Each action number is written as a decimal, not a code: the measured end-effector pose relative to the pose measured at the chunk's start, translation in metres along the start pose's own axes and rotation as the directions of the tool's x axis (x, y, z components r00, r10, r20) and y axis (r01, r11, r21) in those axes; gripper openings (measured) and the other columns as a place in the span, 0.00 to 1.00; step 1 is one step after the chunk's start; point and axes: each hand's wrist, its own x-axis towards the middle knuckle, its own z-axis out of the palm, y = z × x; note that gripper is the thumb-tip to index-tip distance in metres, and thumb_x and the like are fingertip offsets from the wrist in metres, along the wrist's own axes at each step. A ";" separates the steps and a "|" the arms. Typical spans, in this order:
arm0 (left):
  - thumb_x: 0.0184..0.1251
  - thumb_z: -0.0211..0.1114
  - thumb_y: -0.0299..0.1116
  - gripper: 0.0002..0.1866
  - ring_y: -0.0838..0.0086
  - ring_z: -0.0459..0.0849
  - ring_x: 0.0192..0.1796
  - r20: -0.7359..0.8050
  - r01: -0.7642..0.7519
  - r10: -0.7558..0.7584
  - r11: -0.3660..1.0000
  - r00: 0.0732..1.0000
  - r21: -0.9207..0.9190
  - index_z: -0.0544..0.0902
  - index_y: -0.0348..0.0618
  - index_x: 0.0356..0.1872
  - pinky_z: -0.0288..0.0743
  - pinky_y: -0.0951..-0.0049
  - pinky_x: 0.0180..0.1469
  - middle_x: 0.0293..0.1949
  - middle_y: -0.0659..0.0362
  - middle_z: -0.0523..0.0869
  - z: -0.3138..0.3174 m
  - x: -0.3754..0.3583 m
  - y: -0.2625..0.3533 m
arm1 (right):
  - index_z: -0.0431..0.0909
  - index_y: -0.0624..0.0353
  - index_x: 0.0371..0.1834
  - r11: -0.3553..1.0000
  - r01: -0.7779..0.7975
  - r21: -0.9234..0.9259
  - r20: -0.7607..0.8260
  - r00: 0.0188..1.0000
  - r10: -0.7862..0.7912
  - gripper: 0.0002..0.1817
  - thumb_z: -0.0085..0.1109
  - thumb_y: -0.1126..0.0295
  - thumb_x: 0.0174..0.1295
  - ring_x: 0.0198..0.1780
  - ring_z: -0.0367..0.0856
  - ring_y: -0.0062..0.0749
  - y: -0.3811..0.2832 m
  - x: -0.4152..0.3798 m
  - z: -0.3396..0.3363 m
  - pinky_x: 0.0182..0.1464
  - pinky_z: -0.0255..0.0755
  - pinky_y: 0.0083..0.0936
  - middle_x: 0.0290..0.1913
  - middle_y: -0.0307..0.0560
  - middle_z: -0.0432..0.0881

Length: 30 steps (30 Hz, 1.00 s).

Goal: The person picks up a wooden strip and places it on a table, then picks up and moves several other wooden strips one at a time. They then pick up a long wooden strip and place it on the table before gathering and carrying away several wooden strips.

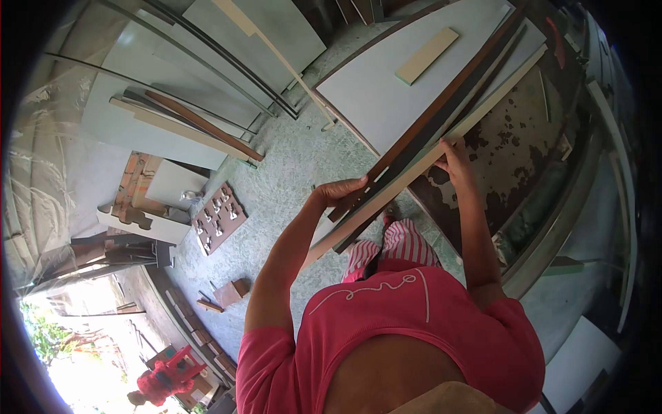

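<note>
Several long, narrow wooden strips lie slanted across the corner of a white-topped table, their near ends jutting out in front of my body. My left hand (343,189) is closed round the near part of the bundle, with its thumb on top beside a brown strip (422,125) and a dark grey strip (441,119). The fingers beneath are hidden. My right hand (455,163) grips the edge of a pale strip (403,178) farther along, nearest my body.
On the white tabletop (372,86) lies a short pale board (429,55). A worn dark surface (514,138) is to the right. At the left, more strips (186,127) lean by large panels, and a brown board (219,219) holds several metal pieces. A person in red (165,376) is at the doorway.
</note>
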 end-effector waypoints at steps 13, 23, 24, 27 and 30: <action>0.48 0.69 0.55 0.39 0.67 0.81 0.37 0.233 0.191 -0.140 0.959 0.962 -0.211 0.65 0.39 0.54 0.79 0.64 0.38 0.39 0.53 0.78 0.025 -0.095 -0.028 | 0.54 0.59 0.60 0.996 -0.030 0.083 0.207 0.978 0.013 0.30 0.52 0.54 0.62 0.45 0.75 0.29 0.005 -0.072 0.041 0.43 0.77 0.31 0.44 0.46 0.70; 0.43 0.72 0.51 0.45 0.75 0.73 0.51 0.062 0.208 -0.203 0.974 0.977 -0.088 0.65 0.29 0.59 0.66 0.75 0.55 0.50 0.56 0.77 0.043 -0.171 -0.057 | 0.62 0.51 0.62 0.443 -0.144 0.885 0.353 0.828 -0.436 0.40 0.49 0.35 0.53 0.58 0.70 0.38 0.024 -0.004 0.006 0.55 0.68 0.45 0.56 0.46 0.71; 0.44 0.72 0.50 0.44 0.75 0.73 0.51 0.052 0.213 -0.209 0.973 0.976 -0.085 0.66 0.30 0.59 0.66 0.75 0.55 0.49 0.56 0.77 0.044 -0.175 -0.058 | 0.61 0.50 0.63 0.374 -0.186 0.909 0.398 0.654 -0.643 0.42 0.48 0.34 0.51 0.60 0.68 0.41 0.037 0.016 -0.001 0.59 0.64 0.49 0.58 0.47 0.70; 0.45 0.71 0.50 0.42 0.74 0.75 0.50 0.018 0.222 -0.221 0.974 0.975 -0.055 0.67 0.30 0.57 0.68 0.74 0.54 0.48 0.55 0.78 0.044 -0.186 -0.065 | 0.51 0.49 0.69 0.257 -0.372 0.892 0.414 0.442 -0.796 0.48 0.49 0.32 0.49 0.67 0.57 0.48 0.037 0.040 0.001 0.64 0.56 0.52 0.67 0.49 0.58; 0.46 0.71 0.51 0.41 0.72 0.77 0.47 0.028 0.261 -0.260 0.965 0.965 -0.040 0.69 0.31 0.56 0.71 0.73 0.52 0.46 0.54 0.79 0.049 -0.197 -0.060 | 0.41 0.56 0.70 0.087 -0.373 0.924 0.345 0.710 -0.614 0.60 0.55 0.31 0.40 0.71 0.42 0.54 0.007 0.024 0.013 0.64 0.56 0.52 0.70 0.61 0.42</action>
